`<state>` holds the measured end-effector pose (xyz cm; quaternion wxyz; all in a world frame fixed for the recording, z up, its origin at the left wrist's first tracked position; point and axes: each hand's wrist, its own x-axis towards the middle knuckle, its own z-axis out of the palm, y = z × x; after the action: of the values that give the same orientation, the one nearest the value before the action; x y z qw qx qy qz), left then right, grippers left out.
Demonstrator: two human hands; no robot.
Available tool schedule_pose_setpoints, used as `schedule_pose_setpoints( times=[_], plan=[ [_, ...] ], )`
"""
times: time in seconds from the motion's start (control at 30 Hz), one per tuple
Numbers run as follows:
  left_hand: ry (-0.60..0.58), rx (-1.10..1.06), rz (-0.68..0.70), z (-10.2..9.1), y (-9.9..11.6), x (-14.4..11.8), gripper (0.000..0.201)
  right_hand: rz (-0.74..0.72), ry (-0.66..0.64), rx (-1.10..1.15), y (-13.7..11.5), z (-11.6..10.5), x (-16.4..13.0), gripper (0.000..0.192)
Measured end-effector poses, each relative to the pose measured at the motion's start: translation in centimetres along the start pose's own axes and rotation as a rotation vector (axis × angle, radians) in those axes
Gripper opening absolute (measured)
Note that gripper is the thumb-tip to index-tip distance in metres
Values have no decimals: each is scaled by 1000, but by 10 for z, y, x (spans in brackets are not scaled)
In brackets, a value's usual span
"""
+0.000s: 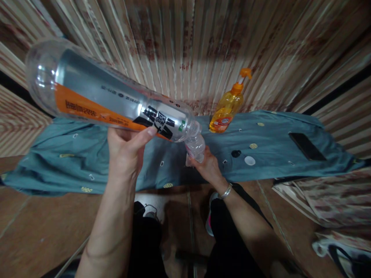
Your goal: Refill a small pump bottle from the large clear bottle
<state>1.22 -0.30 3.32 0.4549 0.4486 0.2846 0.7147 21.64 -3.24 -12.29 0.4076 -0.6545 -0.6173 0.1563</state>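
- Left of the pump bottle (226, 110): large bottle (98, 92), tilted, mouth end lower. Left hand (127, 148) wrapped round it toward the neck; long base unsupported, could swing or twist.
- Just left of pump bottle, nearer wearer: small bottle (197, 146), right hand (210, 166) closed round it. Mouths overlap in view; contact can't be told. Misalignment could dribble any liquid; a hard squeeze might buckle thin plastic.
- Pump bottle itself: standing on cloth-covered worktop (275, 139); a stray right hand could topple it.
- Right of it, nearer wearer: black round piece (236, 153), pale disc (249, 160); tugged cloth might shift both.
- Far right of it: phone-like slab (307, 146); spill risk.
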Motion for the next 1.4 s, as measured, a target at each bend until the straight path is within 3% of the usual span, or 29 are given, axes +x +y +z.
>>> schedule_pose_setpoints(
  times=[0.7, 0.87, 1.4],
  plan=[
    [-34, 8, 23, -3, -4, 2, 51, -21, 5, -18, 1, 1, -1, 56],
    [-86, 32, 49, -2, -4, 2, 46, -25, 15, -10, 2, 1, -2, 58],
    [-50, 32, 35, 2, -2, 1, 48, 3, -6, -2, -2, -1, -1, 57]
  ],
)
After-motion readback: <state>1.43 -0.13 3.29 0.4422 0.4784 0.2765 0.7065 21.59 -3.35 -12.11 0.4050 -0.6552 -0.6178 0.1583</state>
